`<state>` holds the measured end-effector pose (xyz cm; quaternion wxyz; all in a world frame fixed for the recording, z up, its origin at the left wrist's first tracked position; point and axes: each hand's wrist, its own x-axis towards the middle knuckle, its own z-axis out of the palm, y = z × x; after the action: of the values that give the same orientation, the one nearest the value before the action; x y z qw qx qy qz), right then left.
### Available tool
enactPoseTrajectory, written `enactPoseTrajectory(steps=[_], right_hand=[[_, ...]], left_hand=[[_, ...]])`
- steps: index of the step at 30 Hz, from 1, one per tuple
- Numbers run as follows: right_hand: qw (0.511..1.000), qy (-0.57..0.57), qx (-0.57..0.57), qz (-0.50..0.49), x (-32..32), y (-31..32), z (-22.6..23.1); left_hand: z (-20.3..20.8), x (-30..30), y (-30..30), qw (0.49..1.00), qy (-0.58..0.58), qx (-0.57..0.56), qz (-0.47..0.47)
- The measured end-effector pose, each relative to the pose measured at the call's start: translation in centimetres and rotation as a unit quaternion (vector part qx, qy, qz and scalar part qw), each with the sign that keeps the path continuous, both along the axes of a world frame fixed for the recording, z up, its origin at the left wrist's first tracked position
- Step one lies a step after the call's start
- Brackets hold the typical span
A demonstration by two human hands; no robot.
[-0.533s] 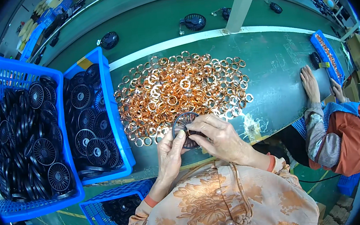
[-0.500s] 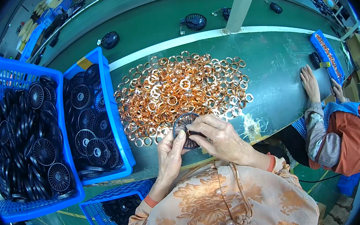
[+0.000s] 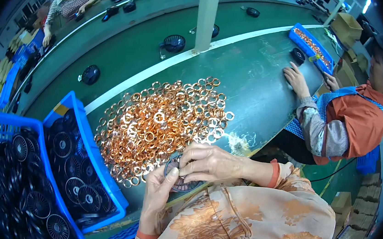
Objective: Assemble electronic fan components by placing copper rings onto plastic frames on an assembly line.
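Observation:
My left hand (image 3: 157, 188) grips a round black fan grille (image 3: 186, 185) with thin spokes by its left side, the thumb pressed near the centre. Over the same grille, my right hand (image 3: 214, 164) has its fingers pinched together at the hub. A small coppery glint shows there, but the fingertips hide what they pinch. Just beyond my hands a wide heap of shiny copper-coloured rings (image 3: 149, 136) lies on the green table (image 3: 253, 90).
Two blue crates, an outer one (image 3: 43, 157) and an inner one (image 3: 97, 160), hold many black grilles at left. A co-worker (image 3: 357, 122) sits at right by a blue tray (image 3: 295, 40) of rings. Black fans (image 3: 91, 75) lie on the belt beyond; a post (image 3: 207, 16) stands at its edge.
The whole view has swung, so the table and crates sit lower and farther left. Another person appears at the far upper left. Both hands stay on the grille.

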<state>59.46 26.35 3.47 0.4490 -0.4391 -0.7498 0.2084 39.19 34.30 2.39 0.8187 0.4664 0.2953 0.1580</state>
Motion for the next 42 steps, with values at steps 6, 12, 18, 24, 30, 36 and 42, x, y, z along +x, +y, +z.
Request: enactPoseTrajectory(steps=[6,12,18,24,30,36,42], right_hand=[[0.903,0.357,-0.224,-0.079,0.2,-2.0,-1.0],[0.873,0.43,-0.222,-0.062,3.0,-2.9,-1.9],[0.804,-0.162,-0.001,-0.572,14.6,-1.9,-3.0],[0.78,-0.329,-0.016,-0.531,21.0,-0.5,-5.9],[0.867,-0.257,-0.058,-0.424,16.5,3.5,-4.0],[0.901,-0.206,-0.077,-0.375,17.7,4.5,-5.4],[0.87,0.024,-0.172,-0.462,15.4,1.1,-4.0]], left_hand=[[0.1,3.4,-1.0,0.995,-0.056,0.073,0.028],[-0.9,6.1,-1.3,0.966,-0.032,0.254,0.016],[2.6,2.5,0.1,0.92,0.066,0.361,0.14],[3.0,-4.8,2.7,0.813,0.223,0.465,0.268],[3.9,-11.7,5.8,0.646,0.387,0.595,0.28],[4.8,-14.0,10.4,0.615,0.498,0.598,0.125],[3.8,-14.2,12.7,0.617,0.53,0.582,0.023]])
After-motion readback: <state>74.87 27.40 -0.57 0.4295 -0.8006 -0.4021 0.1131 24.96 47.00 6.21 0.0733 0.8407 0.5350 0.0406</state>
